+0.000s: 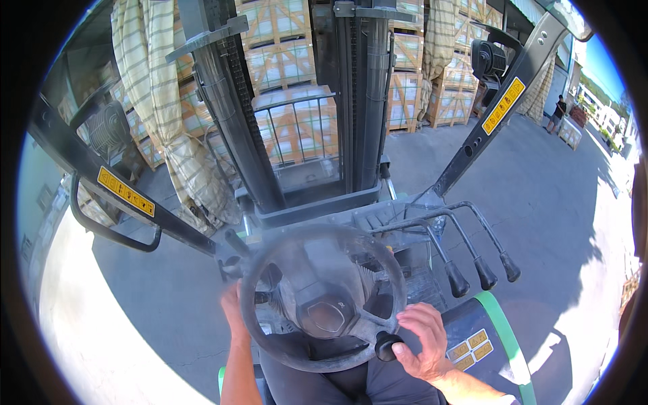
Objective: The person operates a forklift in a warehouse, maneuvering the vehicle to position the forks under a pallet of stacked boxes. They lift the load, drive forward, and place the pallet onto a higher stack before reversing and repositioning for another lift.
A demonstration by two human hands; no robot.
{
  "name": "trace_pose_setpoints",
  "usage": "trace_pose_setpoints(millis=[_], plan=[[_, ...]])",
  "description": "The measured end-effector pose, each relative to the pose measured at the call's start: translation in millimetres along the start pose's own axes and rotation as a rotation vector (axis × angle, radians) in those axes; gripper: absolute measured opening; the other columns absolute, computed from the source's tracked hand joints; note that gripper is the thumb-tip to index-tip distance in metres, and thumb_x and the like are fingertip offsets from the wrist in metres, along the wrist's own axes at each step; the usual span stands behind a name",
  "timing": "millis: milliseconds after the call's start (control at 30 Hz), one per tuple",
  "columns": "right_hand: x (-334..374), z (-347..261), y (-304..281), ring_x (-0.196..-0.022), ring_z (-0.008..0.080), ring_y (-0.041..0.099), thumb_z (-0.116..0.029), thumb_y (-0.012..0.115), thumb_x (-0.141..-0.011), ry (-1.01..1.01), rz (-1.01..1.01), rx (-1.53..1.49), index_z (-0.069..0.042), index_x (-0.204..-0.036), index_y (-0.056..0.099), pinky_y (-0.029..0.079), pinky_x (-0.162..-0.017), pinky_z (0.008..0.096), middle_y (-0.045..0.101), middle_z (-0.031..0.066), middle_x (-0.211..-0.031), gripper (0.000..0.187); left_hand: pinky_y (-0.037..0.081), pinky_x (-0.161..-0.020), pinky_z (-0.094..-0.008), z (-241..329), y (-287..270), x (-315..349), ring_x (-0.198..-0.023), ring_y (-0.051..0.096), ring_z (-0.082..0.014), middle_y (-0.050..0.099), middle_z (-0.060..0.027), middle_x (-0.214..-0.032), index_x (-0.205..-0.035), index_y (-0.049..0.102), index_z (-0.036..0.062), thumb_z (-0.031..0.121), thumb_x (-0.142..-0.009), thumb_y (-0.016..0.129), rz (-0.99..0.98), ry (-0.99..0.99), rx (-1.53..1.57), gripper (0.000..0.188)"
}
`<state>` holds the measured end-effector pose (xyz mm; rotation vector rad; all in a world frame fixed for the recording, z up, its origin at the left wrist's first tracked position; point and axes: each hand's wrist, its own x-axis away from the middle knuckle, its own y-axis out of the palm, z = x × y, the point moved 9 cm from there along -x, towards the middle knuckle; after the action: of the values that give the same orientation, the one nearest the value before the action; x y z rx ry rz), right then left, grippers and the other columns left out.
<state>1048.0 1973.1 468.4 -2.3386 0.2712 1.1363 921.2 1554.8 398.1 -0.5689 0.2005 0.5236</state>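
Observation:
A dark steering wheel (322, 233) of a forklift stands in front of me, dusty and worn. My right hand (425, 341) is at its lower right, fingers apart and slightly curled by the rim, thumb beside a black spinner knob (387, 345). It does not close round the knob. Left of the wheel, my left hand (233, 307) is smeared by motion. Its fingers are partly hidden beside the rim, near a dark lever (236, 243) on the column. Three bent control levers (484, 273) with black grips rise at the right, away from both hands.
Ahead stands the forklift mast (368, 101) with a load backrest (297, 128). Stacked wooden crates (278, 64) fill the space behind it, between striped curtains (145, 74). Grey pavement (520, 202) spreads to the right, where a person (557, 111) stands far off by a pallet.

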Motion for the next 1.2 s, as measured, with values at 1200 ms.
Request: trace_pose_setpoints(millis=[1200], plan=[[-150, -88, 166, -0.071, 0.0229, 0.063, -0.009, 0.076, -0.085, -0.114, 0.238, -0.253, -0.012, -0.089, 0.066, 0.045, -0.069, 0.0378, 0.065, 0.0005, -0.079, 0.011, 0.045, -0.057, -0.0381, -33, -1, -9, -0.064, 0.046, -0.0097, 0.053, -0.0068, -0.060, -0.080, 0.062, -0.0070, 0.026, -0.102, 0.061, 0.067, -0.018, 0.141, 0.039]])
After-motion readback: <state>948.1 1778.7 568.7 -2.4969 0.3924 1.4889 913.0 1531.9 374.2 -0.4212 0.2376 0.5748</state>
